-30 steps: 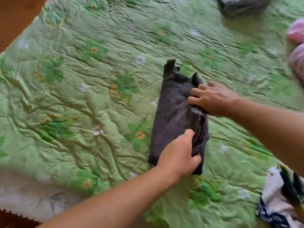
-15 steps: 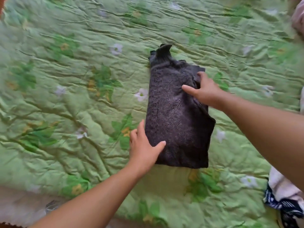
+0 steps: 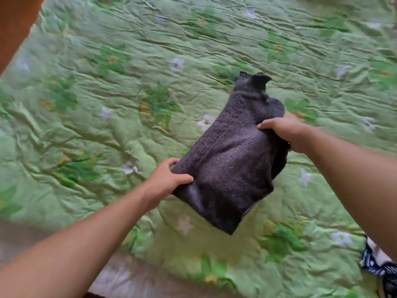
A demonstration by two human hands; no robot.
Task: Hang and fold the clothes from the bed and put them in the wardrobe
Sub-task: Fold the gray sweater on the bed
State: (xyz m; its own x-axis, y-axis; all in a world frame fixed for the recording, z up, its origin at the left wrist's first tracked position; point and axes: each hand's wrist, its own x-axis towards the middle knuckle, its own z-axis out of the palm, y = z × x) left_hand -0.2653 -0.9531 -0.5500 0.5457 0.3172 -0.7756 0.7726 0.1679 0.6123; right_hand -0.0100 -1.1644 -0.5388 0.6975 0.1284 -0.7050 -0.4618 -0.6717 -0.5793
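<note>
Clamping fingers (image 3: 181, 179) of left hand (image 3: 164, 179) and right hand (image 3: 286, 132) on opposite edges of folded dark garment (image 3: 227, 160) over green bedspread (image 3: 107, 125).

Wrinkled green floral quilt (image 3: 120, 134) beside a brown surface (image 3: 15, 24).

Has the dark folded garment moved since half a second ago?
Yes. The left hand and right hand grip the dark garment; its near end has lifted off the green quilt, far end still beside the white flower.

A home bedroom: a bed under a green floral quilt (image 3: 133, 117), clothes (image 3: 232, 160) on it.
</note>
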